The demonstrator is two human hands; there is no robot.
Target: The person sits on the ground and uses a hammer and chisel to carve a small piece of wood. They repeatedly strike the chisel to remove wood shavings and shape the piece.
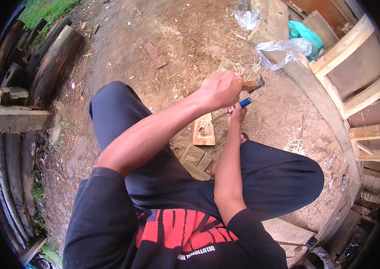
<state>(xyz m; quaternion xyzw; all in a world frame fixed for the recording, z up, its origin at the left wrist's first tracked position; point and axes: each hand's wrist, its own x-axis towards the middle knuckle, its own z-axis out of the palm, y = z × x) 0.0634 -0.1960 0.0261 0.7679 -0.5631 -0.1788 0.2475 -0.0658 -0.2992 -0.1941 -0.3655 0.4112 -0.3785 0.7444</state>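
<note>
My left hand [222,91] is wrapped round the wooden handle of a hammer [256,84], whose dark metal head sticks out to the right. Just below it, my right hand [236,115] grips a chisel [245,102] with a blue handle. The chisel's blade slants left and down to a pale piece of wood [204,137], which has shavings and a cut area on its top. I cannot tell whether the blade's tip touches the wood. Nearer me, a worn wooden block [196,162] lies on the ground between my legs.
Wood shavings lie scattered on the dirt ground [123,49]. A flat reddish offcut [155,54] rests farther off. Stacked logs [55,62] line the left. At the right are clear plastic [284,51], a green bag [305,34] and pale wooden frames [347,49].
</note>
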